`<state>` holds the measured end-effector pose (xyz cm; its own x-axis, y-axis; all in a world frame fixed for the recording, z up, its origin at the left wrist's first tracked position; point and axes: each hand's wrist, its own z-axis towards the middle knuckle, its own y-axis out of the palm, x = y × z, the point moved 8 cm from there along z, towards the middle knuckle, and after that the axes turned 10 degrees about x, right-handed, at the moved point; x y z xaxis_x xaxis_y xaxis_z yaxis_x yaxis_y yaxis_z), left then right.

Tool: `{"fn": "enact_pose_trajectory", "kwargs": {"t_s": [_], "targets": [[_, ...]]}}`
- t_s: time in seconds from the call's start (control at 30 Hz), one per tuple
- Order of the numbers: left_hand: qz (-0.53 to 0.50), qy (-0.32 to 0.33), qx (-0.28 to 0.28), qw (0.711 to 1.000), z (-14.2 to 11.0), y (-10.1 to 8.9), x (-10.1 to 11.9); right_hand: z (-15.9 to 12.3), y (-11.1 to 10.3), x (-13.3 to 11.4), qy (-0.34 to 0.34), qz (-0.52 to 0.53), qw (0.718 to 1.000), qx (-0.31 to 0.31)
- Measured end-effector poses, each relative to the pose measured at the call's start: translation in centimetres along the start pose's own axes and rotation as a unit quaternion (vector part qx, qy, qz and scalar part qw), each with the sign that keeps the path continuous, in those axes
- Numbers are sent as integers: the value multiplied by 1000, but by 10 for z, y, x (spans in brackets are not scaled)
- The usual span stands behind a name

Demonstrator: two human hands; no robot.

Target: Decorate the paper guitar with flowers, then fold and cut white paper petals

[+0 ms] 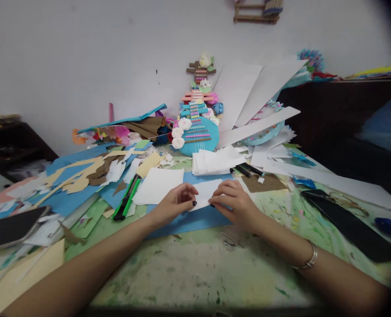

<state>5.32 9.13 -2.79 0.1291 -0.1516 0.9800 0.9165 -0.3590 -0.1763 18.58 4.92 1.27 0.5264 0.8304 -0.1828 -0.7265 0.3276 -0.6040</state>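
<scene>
Small white sheet: it lies between the two hands, over the blue sheet (198,223), its middle (207,193) visible between the fingertips.
Left hand (194,197): at the sheet's left side, fingers curled, a small gap between thumb and forefinger; the thumb is at the near left edge.
Right hand (211,203): at the sheet's right side, thumb and forefinger nearly together, pinching its near edge; the other fingers bend over the paper.
Hands: apart from each other, the small white sheet bridging the space.
Left edge: the white paper stack (159,186) is just beside the left hand, with the green cutter (127,198) farther left.
Far edge: the folded white papers (217,161) lie beyond the hands, before the blue lute-shaped craft (200,135).
Right edge: the black pens (246,170) and brown piece (264,183) lie beyond the right hand; the long black object (350,223) is well apart, right of the forearm.
Open room: the near part of the stained green bench (182,275), between the forearms, with a small metallic item (229,243) near the right wrist.
</scene>
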Motion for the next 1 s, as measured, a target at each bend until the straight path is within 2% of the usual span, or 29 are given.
{"fn": "enact_pose_trajectory", "kwargs": {"t_s": [0.1, 0.2, 0.3, 0.37, 0.47, 0.57, 0.67, 0.77, 0.87, 1.0], "targets": [[98, 93, 63, 989, -3, -6, 15, 2, -1, 3, 24, 12, 1000, -7], [199, 216, 83, 952, -13, -1, 39, 4, -5, 5, 59, 30, 998, -4], [210, 252, 94, 940, -21, 3, 51, 7, -10, 1, 77, 61, 995, 8], [191, 217, 111, 951, -21, 1, 50, 10, -13, 0, 94, 83, 992, 12], [123, 106, 118, 980, -16, -5, 37, 10, -14, 7, 172, 116, 978, -9], [27, -10, 125, 992, -12, -10, 20, 4, -13, 25, 290, 165, 941, -48], [-41, -71, 139, 987, -11, -14, 8, -1, -15, 38, 348, 222, 909, -54], [-78, -83, 141, 984, -9, -15, 2, -2, -20, 45, 350, 233, 906, -42], [-81, -59, 144, 984, -7, -19, 2, -2, -27, 50, 353, 220, 909, -29], [-63, -31, 154, 986, -4, -27, 6, -3, -33, 52, 360, 234, 902, -45]]}}
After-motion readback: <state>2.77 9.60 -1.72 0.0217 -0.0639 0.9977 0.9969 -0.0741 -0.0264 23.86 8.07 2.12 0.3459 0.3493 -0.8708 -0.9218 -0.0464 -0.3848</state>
